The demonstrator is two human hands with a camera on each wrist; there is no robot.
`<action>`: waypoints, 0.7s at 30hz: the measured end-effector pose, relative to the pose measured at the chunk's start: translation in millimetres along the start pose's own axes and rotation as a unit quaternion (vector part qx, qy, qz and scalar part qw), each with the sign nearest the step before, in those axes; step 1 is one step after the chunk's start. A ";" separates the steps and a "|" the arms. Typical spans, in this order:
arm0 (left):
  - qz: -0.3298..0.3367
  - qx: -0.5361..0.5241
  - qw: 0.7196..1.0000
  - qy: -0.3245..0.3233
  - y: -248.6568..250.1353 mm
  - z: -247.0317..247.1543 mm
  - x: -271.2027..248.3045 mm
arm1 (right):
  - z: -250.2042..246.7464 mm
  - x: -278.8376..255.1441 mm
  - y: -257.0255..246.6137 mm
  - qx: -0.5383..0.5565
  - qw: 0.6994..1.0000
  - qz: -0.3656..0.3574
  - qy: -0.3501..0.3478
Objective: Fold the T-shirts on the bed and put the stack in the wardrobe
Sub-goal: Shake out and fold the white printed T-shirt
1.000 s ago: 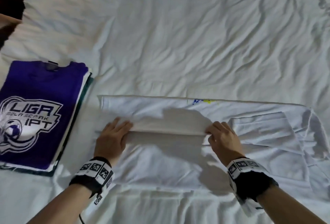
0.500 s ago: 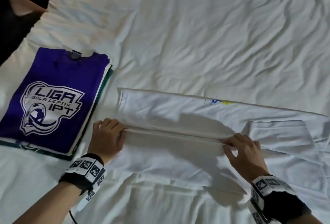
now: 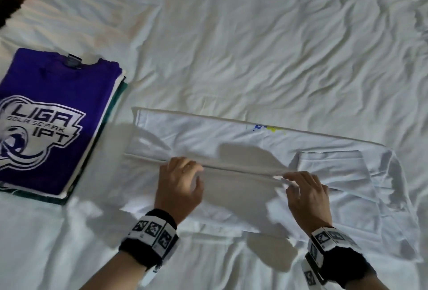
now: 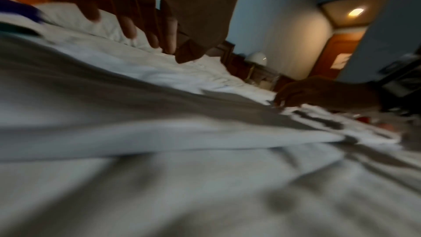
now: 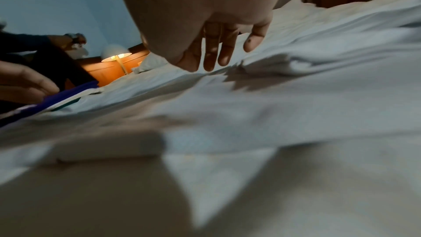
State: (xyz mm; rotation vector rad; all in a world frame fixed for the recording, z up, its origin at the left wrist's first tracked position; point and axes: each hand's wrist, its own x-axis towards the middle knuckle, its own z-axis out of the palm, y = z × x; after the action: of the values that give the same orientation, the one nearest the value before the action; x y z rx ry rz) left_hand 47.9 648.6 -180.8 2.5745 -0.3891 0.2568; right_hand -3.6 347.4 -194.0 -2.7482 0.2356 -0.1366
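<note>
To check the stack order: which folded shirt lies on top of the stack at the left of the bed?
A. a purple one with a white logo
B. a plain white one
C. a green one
A: the purple shirt with white lettering covers the stack; white and green edges show beneath it.

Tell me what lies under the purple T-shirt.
Under the purple T-shirt, white and teal folded edges show along its right side, resting on the bed sheet. How many garments, and their prints, stays covered.
</note>
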 end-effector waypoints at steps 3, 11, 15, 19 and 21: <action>0.030 -0.086 0.990 -0.107 65.4 50.4 2.8 | -19.7 -1.7 40.9 -0.032 0.998 0.049 -0.024; 0.080 0.078 0.976 -0.187 119.7 107.9 26.4 | -43.7 4.6 106.3 -0.138 0.983 -0.025 -0.115; 0.047 0.062 0.985 -0.154 125.6 105.8 31.4 | -50.4 11.2 104.0 -0.130 0.991 -0.016 -0.033; 0.062 -0.007 0.991 -0.121 150.8 111.6 14.3 | -40.5 -17.2 77.6 -0.115 0.993 0.002 0.004; 0.102 -0.027 0.978 -0.181 164.7 127.2 -2.6 | -30.8 -38.9 62.9 -0.075 0.995 -0.027 -0.051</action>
State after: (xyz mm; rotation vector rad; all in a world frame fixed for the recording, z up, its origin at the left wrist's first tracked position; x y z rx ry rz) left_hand 5.8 447.3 -212.5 2.5249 -0.7825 -0.1542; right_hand -54.7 285.8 -191.8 -2.9022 0.1479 0.0082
